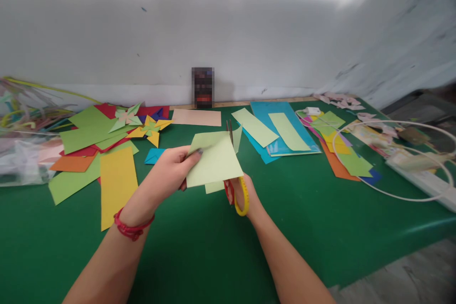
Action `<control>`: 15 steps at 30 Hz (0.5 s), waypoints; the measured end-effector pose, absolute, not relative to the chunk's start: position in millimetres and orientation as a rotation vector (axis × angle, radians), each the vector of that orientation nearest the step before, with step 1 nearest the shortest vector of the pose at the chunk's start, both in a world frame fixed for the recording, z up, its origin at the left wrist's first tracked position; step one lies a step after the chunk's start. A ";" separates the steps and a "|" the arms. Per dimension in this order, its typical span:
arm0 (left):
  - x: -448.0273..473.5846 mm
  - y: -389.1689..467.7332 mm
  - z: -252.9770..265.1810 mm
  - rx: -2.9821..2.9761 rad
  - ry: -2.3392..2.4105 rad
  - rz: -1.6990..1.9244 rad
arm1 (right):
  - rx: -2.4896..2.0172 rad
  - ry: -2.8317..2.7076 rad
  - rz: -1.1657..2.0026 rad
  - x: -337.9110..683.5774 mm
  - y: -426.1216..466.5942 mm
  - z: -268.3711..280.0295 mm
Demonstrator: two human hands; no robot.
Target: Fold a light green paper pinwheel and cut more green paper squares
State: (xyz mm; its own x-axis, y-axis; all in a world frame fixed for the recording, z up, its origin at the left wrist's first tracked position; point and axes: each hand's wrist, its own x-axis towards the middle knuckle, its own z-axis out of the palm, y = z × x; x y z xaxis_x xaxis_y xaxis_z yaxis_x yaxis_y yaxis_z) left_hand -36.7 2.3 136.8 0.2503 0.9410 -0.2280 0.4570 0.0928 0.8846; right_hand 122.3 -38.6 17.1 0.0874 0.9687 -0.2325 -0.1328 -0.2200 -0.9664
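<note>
Pinched between the thumb and fingers of my left hand (pixel 178 166) is a sheet of light green paper (pixel 213 159), held above the table. My right hand (pixel 249 194) grips a pair of scissors (pixel 242 197) with yellow and red handles. The scissor blades point away from me at the paper's right edge, where a narrow flap of light green paper (pixel 237 138) stands up beside them. Part of the blades and most of my right fingers are hidden behind the sheet. Another bit of light green paper shows below the sheet.
The green table (pixel 199 247) meets a pale wall. On the left lie coloured sheets, a yellow paper (pixel 118 185) and folded paper stars (pixel 150 129). Behind my hands are a pink strip (pixel 197 117) and a blurred dark object (pixel 203 88). A blue packet (pixel 261 114) and a white cable (pixel 388 194) lie rightward.
</note>
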 end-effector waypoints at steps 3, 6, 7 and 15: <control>-35.8 3.0 135.7 1.524 1.356 0.609 | -1.334 -0.956 1.320 123.4 -39.9 12.2; -35.0 4.4 134.4 1.524 1.379 0.605 | -1.351 -0.953 1.327 124.0 -40.2 8.7; -35.0 4.9 133.8 1.525 1.388 0.603 | -1.354 -0.947 1.330 124.0 -39.9 7.9; -47.4 12.1 124.8 1.557 1.443 0.583 | -1.288 -0.857 1.370 121.7 -36.8 12.9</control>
State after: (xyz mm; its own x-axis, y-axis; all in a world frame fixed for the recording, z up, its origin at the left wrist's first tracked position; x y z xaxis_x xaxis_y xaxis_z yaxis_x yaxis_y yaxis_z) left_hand -47.4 12.1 124.8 0.2056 0.9508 -0.2317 0.5228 0.0934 0.8473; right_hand 121.7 -36.8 12.9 0.0974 0.9646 -0.2449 -0.2015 -0.2219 -0.9540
